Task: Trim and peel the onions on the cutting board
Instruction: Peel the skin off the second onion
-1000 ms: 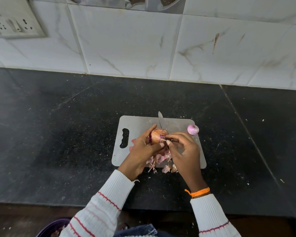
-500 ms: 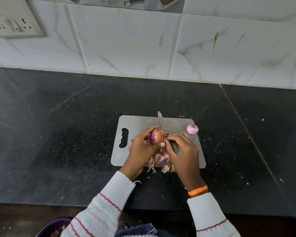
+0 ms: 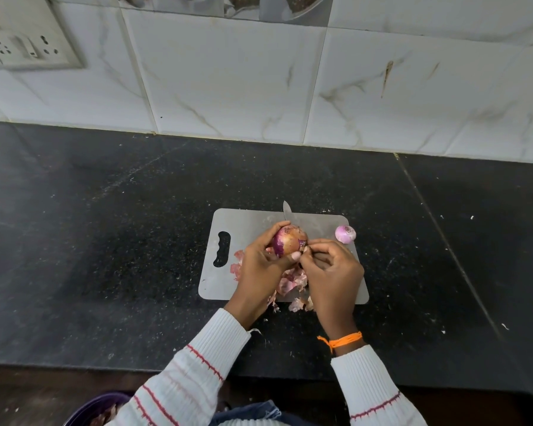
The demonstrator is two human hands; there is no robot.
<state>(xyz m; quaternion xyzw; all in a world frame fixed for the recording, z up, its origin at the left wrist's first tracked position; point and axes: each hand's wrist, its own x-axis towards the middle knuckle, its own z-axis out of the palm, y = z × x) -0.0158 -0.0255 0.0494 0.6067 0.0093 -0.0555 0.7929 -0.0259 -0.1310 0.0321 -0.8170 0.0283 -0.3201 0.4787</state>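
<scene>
The left hand grips a round, partly skinned red onion above the grey plastic cutting board. The right hand, just beside it, pinches its papery skin. A small peeled onion lies beyond the right hand.

Peeled onion on cutting board — right of knife.

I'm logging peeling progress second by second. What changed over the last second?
Little. The left hand turned the onion slightly, so more purple flesh faces the camera. The right hand kept pinching skin at the onion's right end. The knife, peeled onion, skin scraps and cutting board stayed put.
</scene>
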